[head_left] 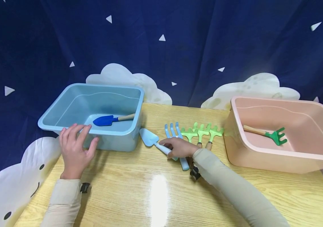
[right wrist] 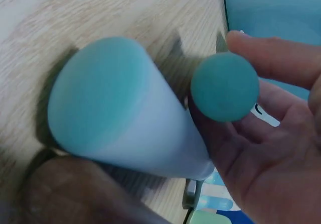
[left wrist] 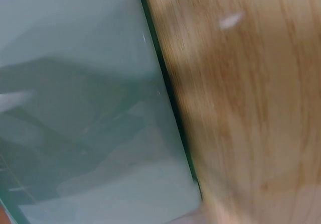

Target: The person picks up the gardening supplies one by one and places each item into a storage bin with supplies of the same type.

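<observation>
My right hand [head_left: 179, 147] holds the handle of a light blue trowel [head_left: 149, 137], whose blade points toward the blue bin; the handle's round end [right wrist: 225, 87] shows beside the fingers in the right wrist view. Under and beside that hand lies a light blue hand fork [head_left: 184, 164], partly covered. Three light green rakes [head_left: 202, 130] lie just right of it, their wooden handles partly hidden by the hand and wrist. At the front rim of the blue bin [head_left: 116, 132] is my left hand [head_left: 76, 151], fingers loosely bent at the edge, thumb apart.
Inside the blue bin lies a dark blue trowel [head_left: 103, 120] with a wooden handle. A pink bin [head_left: 263, 160] on the right contains a green rake [head_left: 277, 136]. Both bins stand on a wooden table [head_left: 127, 189] before a dark blue curtain [head_left: 189, 56].
</observation>
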Tool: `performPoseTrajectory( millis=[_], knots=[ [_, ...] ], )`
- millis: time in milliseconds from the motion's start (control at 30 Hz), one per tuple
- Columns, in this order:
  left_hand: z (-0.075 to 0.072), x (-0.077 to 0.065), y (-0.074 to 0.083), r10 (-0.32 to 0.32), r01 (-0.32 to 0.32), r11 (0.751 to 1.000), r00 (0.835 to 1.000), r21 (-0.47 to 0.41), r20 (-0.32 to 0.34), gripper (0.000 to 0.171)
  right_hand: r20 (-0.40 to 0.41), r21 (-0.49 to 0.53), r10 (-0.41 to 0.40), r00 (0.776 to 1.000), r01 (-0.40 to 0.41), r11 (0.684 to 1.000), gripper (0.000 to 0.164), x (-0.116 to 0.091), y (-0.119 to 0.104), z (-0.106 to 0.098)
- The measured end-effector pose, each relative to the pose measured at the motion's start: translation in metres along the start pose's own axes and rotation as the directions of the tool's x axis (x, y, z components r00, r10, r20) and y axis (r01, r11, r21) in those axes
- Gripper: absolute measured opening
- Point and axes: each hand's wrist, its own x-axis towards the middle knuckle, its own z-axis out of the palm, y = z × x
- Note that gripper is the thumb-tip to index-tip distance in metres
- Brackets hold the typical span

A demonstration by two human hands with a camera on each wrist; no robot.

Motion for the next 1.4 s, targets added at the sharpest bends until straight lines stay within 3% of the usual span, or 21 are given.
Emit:
performPoseTrajectory(
  millis=[467,767,1400],
  knots=[
    [-0.002,0.001,-0.002,0.010,-0.011,1.000,1.000,0.020,0.025,0.043,0.087,0.145,0.036,0.996,-0.048,0.988,0.066,0.002,0.009,-0.013],
    [-0.001,0.000,-0.003,0.005,-0.005,1.000,1.000,0.015,0.012,0.044,0.110,0.102,0.035,0.993,-0.047,0.994,0.066,0.001,0.007,-0.018],
    [-0.001,0.000,-0.001,0.005,-0.005,1.000,1.000,0.008,0.024,0.045,0.154,0.171,0.032,0.988,-0.058,0.983,0.068,0.003,0.012,-0.017]
  ],
)
